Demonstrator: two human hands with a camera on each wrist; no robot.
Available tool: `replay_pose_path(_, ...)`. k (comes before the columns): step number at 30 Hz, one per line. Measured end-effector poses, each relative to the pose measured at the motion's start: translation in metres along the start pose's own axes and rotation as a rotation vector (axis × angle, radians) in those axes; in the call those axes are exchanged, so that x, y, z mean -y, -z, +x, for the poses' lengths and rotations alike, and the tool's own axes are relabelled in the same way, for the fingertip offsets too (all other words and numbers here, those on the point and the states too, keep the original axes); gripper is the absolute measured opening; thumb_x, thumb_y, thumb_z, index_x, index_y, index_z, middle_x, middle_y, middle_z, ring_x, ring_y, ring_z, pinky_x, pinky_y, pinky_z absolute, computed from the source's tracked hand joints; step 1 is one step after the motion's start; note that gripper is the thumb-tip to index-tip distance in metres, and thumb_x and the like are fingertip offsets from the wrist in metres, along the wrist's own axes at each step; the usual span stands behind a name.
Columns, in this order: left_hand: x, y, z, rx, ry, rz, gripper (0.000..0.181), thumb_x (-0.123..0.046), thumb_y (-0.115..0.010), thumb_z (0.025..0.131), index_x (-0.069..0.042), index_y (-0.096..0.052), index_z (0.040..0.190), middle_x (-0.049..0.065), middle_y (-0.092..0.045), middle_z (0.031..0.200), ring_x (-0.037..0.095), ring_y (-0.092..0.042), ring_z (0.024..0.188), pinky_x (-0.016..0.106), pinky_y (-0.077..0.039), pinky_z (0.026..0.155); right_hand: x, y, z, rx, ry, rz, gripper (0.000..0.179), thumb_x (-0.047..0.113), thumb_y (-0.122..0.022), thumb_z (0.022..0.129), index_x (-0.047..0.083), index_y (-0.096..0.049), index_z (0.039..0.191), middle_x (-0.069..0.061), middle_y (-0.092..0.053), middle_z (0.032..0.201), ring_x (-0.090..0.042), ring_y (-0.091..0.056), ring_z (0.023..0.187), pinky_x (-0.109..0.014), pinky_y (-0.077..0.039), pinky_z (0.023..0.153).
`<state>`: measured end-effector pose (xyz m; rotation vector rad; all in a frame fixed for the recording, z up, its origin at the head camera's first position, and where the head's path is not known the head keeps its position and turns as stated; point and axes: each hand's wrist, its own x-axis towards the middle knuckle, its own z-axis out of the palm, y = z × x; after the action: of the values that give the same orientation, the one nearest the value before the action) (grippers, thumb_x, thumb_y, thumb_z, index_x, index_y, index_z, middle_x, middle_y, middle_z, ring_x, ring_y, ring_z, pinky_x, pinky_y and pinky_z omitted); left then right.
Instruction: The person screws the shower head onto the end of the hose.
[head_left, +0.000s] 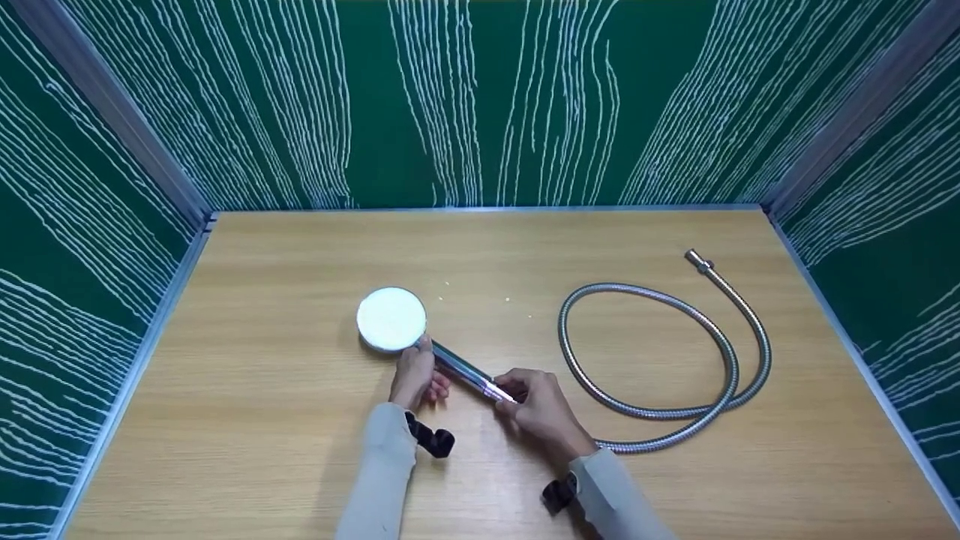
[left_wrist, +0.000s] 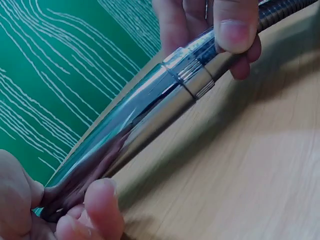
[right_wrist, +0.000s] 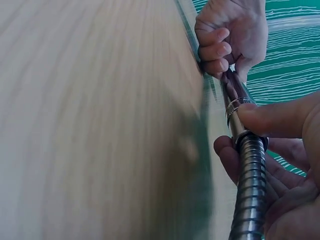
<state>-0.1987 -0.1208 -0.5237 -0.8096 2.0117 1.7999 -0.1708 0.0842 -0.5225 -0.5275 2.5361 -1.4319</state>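
Observation:
A chrome hand shower [head_left: 391, 319] with a round white face is tilted over the table, its handle [head_left: 461, 365] slanting down to the right. My left hand [head_left: 415, 376] grips it just below the head, thumb on the upper side. At the handle's lower end my right hand [head_left: 541, 403] pinches the smooth metal end fitting [right_wrist: 234, 120] of the shower hose between thumb and fingers. A ribbed collar [left_wrist: 192, 82] shows at this joint. The ribbed metal hose [right_wrist: 249, 185] runs back from the fitting beneath my right palm. How far the two parts are screwed together cannot be seen.
The rest of the hose [head_left: 645, 286] lies in a loose loop on the wooden table [head_left: 262, 262], to the right. Its free end [head_left: 699, 260] points toward the back. Green panels [head_left: 375, 112] with white wavy lines wall the table at the back and sides.

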Motion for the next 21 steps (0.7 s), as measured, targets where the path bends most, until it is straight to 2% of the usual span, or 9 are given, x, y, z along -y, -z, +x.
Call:
replay_pose_path(7, 0.0022, 0.0054, 0.0003, 0.025, -0.002, 0.008, 0.047, -0.043, -0.02, 0.102, -0.006, -0.042, 0.086, 0.003, -0.053, 0.047, 0.011, -0.052, 0.035, 0.018, -0.036, 0.034, -0.0039, -0.0018, 0.0026, 0.021, 0.046, -0.003, 0.024, -0.008, -0.07, 0.076, -0.002, -0.068, 0.099, -0.011, -0.07, 0.085, -0.018, -0.065, 0.076, -0.022, -0.051, 0.068)
replay_pose_path(9, 0.002, 0.006, 0.0005, 0.031, 0.003, 0.022, 0.047, -0.042, -0.02, 0.103, -0.005, -0.044, 0.088, 0.002, -0.052, 0.046, 0.01, -0.051, 0.035, 0.018, -0.036, 0.034, -0.0054, -0.0021, 0.0031, 0.026, 0.061, -0.006, 0.023, -0.008, -0.07, 0.076, -0.002, -0.068, 0.098, -0.012, -0.071, 0.085, -0.017, -0.066, 0.075, -0.021, -0.052, 0.067)
replay_pose_path(16, -0.0046, 0.005, 0.0019, 0.011, -0.005, 0.071, 0.053, -0.04, -0.022, 0.103, 0.005, -0.049, 0.108, 0.002, -0.053, 0.045, 0.011, -0.052, 0.034, 0.019, -0.037, 0.034, -0.0062, 0.0012, 0.0057, 0.024, 0.052, -0.023, 0.023, -0.006, -0.07, 0.076, 0.0, -0.068, 0.097, -0.008, -0.07, 0.083, -0.012, -0.063, 0.073, -0.021, -0.051, 0.067)
replay_pose_path(21, -0.0062, 0.003, 0.0031, 0.003, -0.013, 0.11, 0.049, -0.036, -0.023, 0.104, 0.004, -0.051, 0.103, 0.002, -0.053, 0.045, 0.011, -0.051, 0.034, 0.019, -0.039, 0.035, -0.0066, 0.0025, 0.0067, 0.032, 0.045, -0.036, 0.022, -0.005, -0.07, 0.076, 0.001, -0.068, 0.098, -0.007, -0.07, 0.083, -0.012, -0.062, 0.073, -0.022, -0.051, 0.067)
